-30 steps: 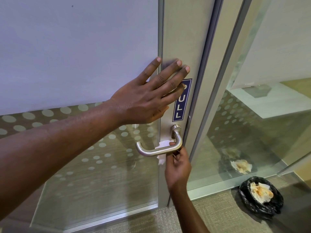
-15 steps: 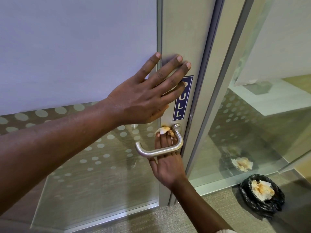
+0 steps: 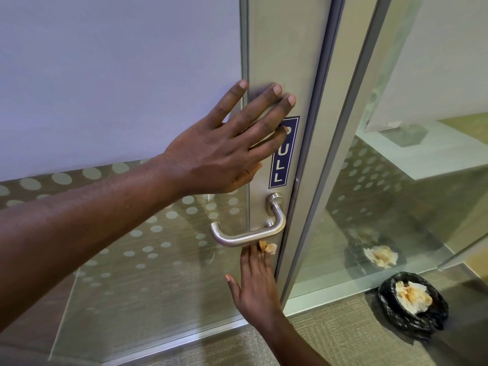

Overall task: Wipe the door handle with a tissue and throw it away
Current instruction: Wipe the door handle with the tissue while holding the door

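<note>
1. My left hand (image 3: 224,149) lay flat on the door (image 3: 277,48), fingers spread, bracing it. My right hand (image 3: 257,283) reached up from below, fingers straight and pressed together, thumb out to the left. It was pushing the tissue (image 3: 268,248) up under the door handle (image 3: 245,237), near its right-hand bend.
2. Nothing was curled round that tissue, only fingertips pressing. Had I eased off, I reckoned it could slip free and drop to the floor (image 3: 330,336).
3. The wad looked small and stained orange. It might have smeared the metal instead of cleaning it, and my bare fingertips could have brushed the bar.
4. Too hard a push upward could have rocked the lever or shifted the door; the left hand was my guard against that.
5. With the tissue low at the right end, the top and left tip of the bar risked being skipped.
6. The black-lined bin (image 3: 413,299) sat on the floor well to the right, already holding crumpled paper. A careless toss of something that light could have missed.
</note>
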Demonstrator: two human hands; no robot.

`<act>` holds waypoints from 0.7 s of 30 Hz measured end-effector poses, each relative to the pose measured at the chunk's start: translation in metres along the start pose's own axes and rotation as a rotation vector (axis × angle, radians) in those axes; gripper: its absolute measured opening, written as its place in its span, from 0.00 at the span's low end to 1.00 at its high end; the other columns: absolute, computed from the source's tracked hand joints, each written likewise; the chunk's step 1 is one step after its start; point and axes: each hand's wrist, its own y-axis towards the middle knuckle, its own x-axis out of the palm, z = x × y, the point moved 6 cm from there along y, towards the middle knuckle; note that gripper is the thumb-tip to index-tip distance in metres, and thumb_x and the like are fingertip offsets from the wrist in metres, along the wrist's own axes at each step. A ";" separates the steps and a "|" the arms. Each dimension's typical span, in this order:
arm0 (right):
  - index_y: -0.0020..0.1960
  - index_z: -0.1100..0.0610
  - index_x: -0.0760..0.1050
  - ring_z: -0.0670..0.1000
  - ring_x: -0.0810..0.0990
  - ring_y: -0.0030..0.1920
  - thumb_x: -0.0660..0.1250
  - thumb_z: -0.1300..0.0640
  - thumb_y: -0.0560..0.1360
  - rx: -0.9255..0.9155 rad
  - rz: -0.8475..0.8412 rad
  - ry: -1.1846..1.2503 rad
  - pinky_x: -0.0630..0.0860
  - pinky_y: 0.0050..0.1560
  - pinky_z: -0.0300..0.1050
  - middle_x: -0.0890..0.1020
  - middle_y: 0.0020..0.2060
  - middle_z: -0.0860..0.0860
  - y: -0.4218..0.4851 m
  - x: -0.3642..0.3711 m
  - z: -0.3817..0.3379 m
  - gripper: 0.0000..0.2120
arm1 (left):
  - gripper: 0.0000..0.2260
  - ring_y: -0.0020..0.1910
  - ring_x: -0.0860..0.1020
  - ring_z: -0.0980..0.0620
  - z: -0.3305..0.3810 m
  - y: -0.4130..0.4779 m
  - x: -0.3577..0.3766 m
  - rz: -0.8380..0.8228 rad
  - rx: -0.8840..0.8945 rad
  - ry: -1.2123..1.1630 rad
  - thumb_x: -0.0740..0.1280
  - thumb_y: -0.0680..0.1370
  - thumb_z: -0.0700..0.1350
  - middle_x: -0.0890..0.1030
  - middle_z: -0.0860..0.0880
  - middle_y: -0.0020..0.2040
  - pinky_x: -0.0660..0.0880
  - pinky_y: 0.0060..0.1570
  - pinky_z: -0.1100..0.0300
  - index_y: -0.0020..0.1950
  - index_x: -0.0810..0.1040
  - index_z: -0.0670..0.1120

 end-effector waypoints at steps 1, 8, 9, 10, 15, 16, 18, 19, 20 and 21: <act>0.79 0.62 0.55 0.59 0.58 0.79 0.56 0.38 0.82 -0.032 0.043 0.006 0.43 0.78 0.52 0.58 0.78 0.60 0.006 -0.009 -0.003 0.36 | 0.23 0.82 0.57 0.35 0.000 0.000 0.000 0.000 0.000 0.001 0.55 0.87 0.52 0.58 0.36 0.83 0.52 0.78 0.35 0.79 0.67 0.41; 0.81 0.60 0.43 0.58 0.47 0.81 0.57 0.41 0.81 -0.158 0.335 0.115 0.50 0.79 0.58 0.52 0.80 0.60 0.074 -0.089 -0.028 0.39 | 0.24 0.82 0.57 0.35 0.000 0.000 0.000 -0.001 0.006 -0.002 0.55 0.87 0.53 0.58 0.36 0.83 0.50 0.77 0.35 0.80 0.66 0.41; 0.81 0.60 0.43 0.57 0.47 0.81 0.55 0.40 0.82 -0.159 0.364 0.113 0.53 0.79 0.60 0.52 0.80 0.60 0.078 -0.093 -0.030 0.38 | 0.24 0.82 0.57 0.35 0.000 0.000 0.000 -0.002 0.007 -0.002 0.55 0.87 0.53 0.58 0.36 0.83 0.50 0.77 0.35 0.80 0.65 0.42; 0.81 0.59 0.43 0.57 0.46 0.81 0.54 0.40 0.82 -0.158 0.382 0.114 0.54 0.78 0.60 0.51 0.79 0.60 0.079 -0.095 -0.030 0.38 | 0.24 0.82 0.57 0.35 0.000 0.000 0.000 -0.002 0.008 -0.002 0.55 0.87 0.53 0.57 0.36 0.83 0.50 0.77 0.35 0.80 0.65 0.42; 0.80 0.61 0.41 0.56 0.38 0.80 0.62 0.43 0.80 -0.145 0.361 0.076 0.42 0.79 0.55 0.48 0.80 0.59 0.076 -0.076 -0.022 0.43 | 0.24 0.81 0.58 0.35 0.000 0.001 -0.001 0.008 0.005 -0.009 0.55 0.87 0.52 0.58 0.36 0.83 0.50 0.77 0.35 0.80 0.65 0.41; 0.80 0.61 0.40 0.56 0.37 0.80 0.63 0.44 0.79 -0.149 0.331 0.079 0.40 0.79 0.54 0.45 0.81 0.59 0.069 -0.065 -0.018 0.44 | 0.24 0.82 0.57 0.35 0.000 0.001 0.000 0.004 0.007 -0.013 0.55 0.87 0.52 0.58 0.36 0.83 0.50 0.77 0.35 0.80 0.65 0.41; 0.81 0.58 0.36 0.54 0.35 0.80 0.61 0.45 0.81 -0.155 0.211 0.103 0.45 0.80 0.51 0.37 0.81 0.54 0.045 -0.031 -0.011 0.43 | 0.24 0.82 0.57 0.35 0.000 0.000 0.000 -0.005 0.005 -0.007 0.55 0.87 0.52 0.57 0.36 0.83 0.50 0.78 0.35 0.79 0.65 0.41; 0.81 0.57 0.35 0.54 0.36 0.80 0.60 0.43 0.82 -0.134 0.141 0.098 0.51 0.79 0.52 0.37 0.81 0.53 0.032 -0.013 -0.007 0.42 | 0.24 0.82 0.56 0.35 0.000 0.000 0.001 -0.006 0.005 -0.001 0.54 0.87 0.52 0.57 0.36 0.83 0.50 0.78 0.35 0.80 0.65 0.41; 0.81 0.56 0.35 0.54 0.39 0.80 0.58 0.41 0.82 -0.093 0.093 0.081 0.58 0.78 0.53 0.41 0.80 0.53 0.021 0.002 -0.001 0.42 | 0.24 0.82 0.56 0.35 0.000 0.000 0.001 -0.006 0.006 0.000 0.54 0.87 0.52 0.57 0.36 0.83 0.51 0.78 0.35 0.80 0.65 0.41; 0.81 0.56 0.36 0.54 0.42 0.80 0.57 0.39 0.82 -0.048 0.069 0.065 0.61 0.77 0.54 0.46 0.80 0.54 0.011 0.013 0.003 0.41 | 0.24 0.82 0.56 0.35 0.000 0.000 0.001 -0.006 0.005 -0.004 0.54 0.87 0.52 0.57 0.36 0.83 0.51 0.78 0.35 0.79 0.65 0.41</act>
